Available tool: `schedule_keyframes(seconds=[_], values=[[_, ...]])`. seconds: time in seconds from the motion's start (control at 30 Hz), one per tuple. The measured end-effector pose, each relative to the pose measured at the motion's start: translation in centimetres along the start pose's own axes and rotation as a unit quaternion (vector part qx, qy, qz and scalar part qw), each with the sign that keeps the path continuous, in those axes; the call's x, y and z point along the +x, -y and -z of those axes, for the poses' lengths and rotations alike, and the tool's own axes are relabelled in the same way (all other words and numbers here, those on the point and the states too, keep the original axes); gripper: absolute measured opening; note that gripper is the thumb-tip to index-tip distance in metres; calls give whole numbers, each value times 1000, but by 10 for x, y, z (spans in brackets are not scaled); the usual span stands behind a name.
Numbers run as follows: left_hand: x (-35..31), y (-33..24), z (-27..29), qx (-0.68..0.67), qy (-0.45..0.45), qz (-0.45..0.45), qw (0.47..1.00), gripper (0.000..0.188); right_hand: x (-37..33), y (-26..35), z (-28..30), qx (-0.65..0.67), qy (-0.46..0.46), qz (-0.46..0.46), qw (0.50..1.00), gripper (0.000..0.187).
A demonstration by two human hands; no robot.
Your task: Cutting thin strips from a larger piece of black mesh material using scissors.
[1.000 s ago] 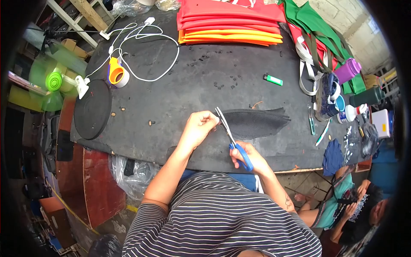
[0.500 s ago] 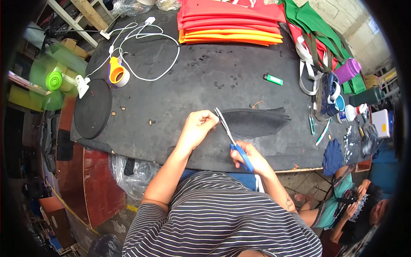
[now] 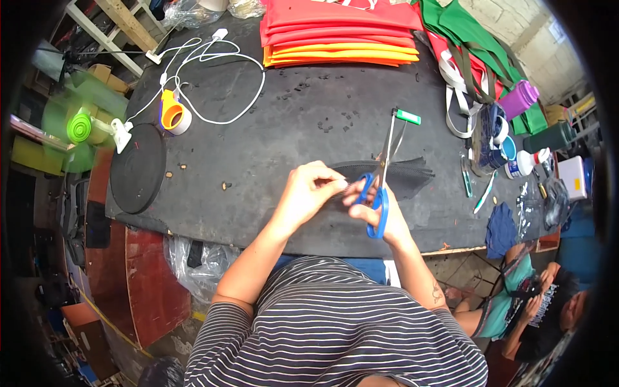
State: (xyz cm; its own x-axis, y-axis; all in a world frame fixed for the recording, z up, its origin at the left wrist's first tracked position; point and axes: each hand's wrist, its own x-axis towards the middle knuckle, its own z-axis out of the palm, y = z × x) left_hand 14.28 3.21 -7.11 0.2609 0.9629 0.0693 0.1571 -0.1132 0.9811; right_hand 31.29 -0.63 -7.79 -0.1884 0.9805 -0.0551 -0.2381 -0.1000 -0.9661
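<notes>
My right hand grips blue-handled scissors, the blades slightly parted and pointing to the far side of the table. Thumb and fingers of my left hand are pinched together close to the right fingertips; whatever small thing they hold is too fine to make out. Behind the scissors lies a stack of dark mesh fabric pieces on the black tabletop, partly hidden by my right hand. Just past the blade tips sits a green lighter.
Red and orange folded bags are stacked at the back. To the left are a tape roll, a white cable, a black disc and a green fan. Bottles and tools stand right. A person sits lower right.
The scissors have swung away from my left hand to point at the far side, and their blades now stand parted. My left hand has shifted slightly right, nearer the right fingers.
</notes>
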Motion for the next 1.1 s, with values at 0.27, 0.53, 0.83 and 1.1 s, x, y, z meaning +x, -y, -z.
schedule_keyframes(seconds=[0.27, 0.53, 0.83, 1.1], values=[[15, -12, -3, -117, 206, 102, 966, 27, 25, 40, 46, -33, -185, 121, 975, 36], [-11, 24, 5, -343, 326, 291, 832, 40, 28, 89, 140, 151, -115, 259, 947, 26], [5, -7, 21, -120, 166, 159, 966, 9, 14, 35, 177, 192, -33, 258, 946, 40], [-2, -2, 14, -375, 377, 219, 818, 26, 14, 29, 177, 228, -28, 235, 945, 39]])
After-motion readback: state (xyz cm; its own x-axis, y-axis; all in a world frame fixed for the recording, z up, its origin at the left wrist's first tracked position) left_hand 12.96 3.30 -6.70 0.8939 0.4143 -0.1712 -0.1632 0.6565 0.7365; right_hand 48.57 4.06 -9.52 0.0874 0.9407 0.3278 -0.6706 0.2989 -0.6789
